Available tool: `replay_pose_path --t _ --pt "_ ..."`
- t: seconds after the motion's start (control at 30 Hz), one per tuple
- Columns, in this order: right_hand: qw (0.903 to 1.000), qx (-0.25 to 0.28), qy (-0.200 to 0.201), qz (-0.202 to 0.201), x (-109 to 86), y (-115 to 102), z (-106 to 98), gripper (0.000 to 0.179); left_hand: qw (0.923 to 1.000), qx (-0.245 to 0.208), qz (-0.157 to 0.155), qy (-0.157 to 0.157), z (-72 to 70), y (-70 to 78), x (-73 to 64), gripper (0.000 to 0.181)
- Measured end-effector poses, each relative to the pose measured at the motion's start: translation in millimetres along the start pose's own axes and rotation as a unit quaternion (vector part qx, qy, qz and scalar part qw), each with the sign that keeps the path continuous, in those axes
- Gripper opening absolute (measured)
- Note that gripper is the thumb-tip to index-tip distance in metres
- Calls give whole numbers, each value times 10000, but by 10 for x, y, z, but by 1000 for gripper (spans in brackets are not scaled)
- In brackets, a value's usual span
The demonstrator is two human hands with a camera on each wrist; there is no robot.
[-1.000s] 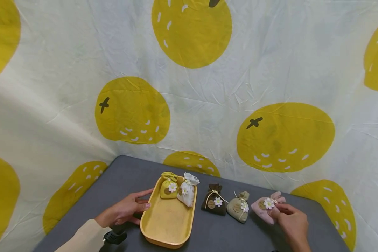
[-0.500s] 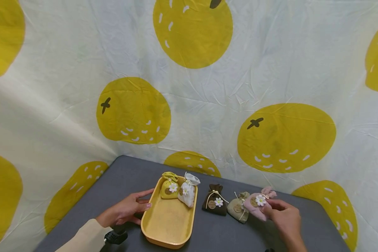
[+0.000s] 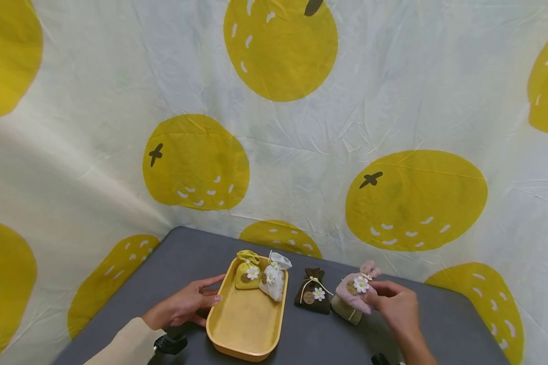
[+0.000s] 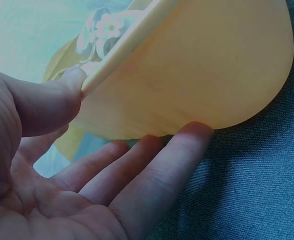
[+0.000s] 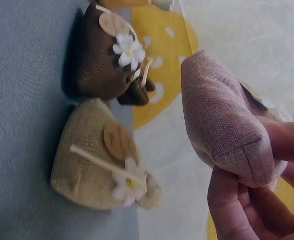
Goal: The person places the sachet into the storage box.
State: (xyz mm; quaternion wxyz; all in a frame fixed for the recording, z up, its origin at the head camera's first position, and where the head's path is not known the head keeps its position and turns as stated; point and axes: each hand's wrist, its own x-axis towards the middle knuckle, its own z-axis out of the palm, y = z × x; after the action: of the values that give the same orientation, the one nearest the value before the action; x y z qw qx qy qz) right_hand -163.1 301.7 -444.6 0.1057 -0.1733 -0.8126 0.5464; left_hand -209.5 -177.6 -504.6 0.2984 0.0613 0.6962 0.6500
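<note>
A small pink cloth pouch point(image 3: 351, 294) with a white flower hangs from my right hand point(image 3: 398, 307), pinched between thumb and fingers. In the head view it overlaps the beige pouch point(image 5: 94, 160); the right wrist view shows the two apart, the beige one on the table. Left of these lies a dark brown pouch point(image 3: 311, 296). My left hand point(image 3: 189, 303) holds the left side of a yellow tray point(image 3: 246, 351), thumb at the rim and fingers against the outer wall point(image 4: 186, 75). Inside the tray, a yellow pouch point(image 3: 245, 280) and a white pouch point(image 3: 274, 288) lean at the far end.
The dark grey table point(image 3: 187, 253) carries everything. A pale curtain point(image 3: 292, 177) printed with large yellow fruits rises behind the table's back edge and along its left side. A black wrist strap point(image 3: 170, 344) is on the left arm.
My right hand has carried the pink pouch leftward, from the right of the beige pouch to over it in the head view. The left hand and tray stay put.
</note>
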Motion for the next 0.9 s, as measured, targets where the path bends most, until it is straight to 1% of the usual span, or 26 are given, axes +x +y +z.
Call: replay_pose_path --t 0.2,0.53,0.9 --pt "9996 193 -93 -191 -26 -66 115 33 10000 -30 6 -22 1 -8 -7 78" --pt "9989 116 -127 -425 -90 -161 249 32 10000 -46 -39 42 2 -9 -19 77" --pt "9969 265 -353 -657 -130 -291 442 30 10000 -26 5 50 12 8 -22 75"
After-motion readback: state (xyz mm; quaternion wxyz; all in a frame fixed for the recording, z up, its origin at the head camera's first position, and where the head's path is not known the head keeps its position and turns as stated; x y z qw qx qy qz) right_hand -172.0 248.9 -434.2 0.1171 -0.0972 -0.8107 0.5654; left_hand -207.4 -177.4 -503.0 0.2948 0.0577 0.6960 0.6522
